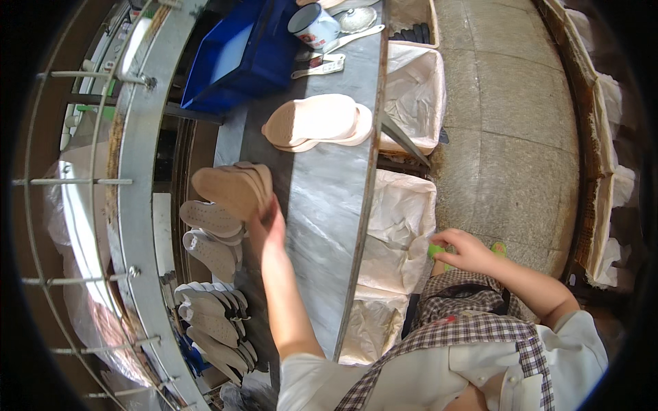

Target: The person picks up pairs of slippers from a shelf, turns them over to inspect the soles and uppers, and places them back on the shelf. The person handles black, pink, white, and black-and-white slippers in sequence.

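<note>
My left hand (271,226) reaches across the grey worktop (329,198) and is closed on a small stack of tan shoe soles (233,192). Beyond it, a pair of pale pink soles (315,122) lies stacked on the worktop. White perforated soles (209,218) rest in piles just below the tan ones, along the worktop's left side. Over my lap hangs my right hand (462,252), its fingers loosely bent with a gap between thumb and forefinger. Nothing shows in its grasp; a bit of green footwear (434,251) appears behind its fingertips.
A blue bin (240,58) stands at the far left, near an enamel mug (314,26) and a white brush (327,66). Lined baskets (404,195) line the worktop's right edge. Metal wire mesh (75,181) borders the left; more lined baskets (603,157) stand across the aisle.
</note>
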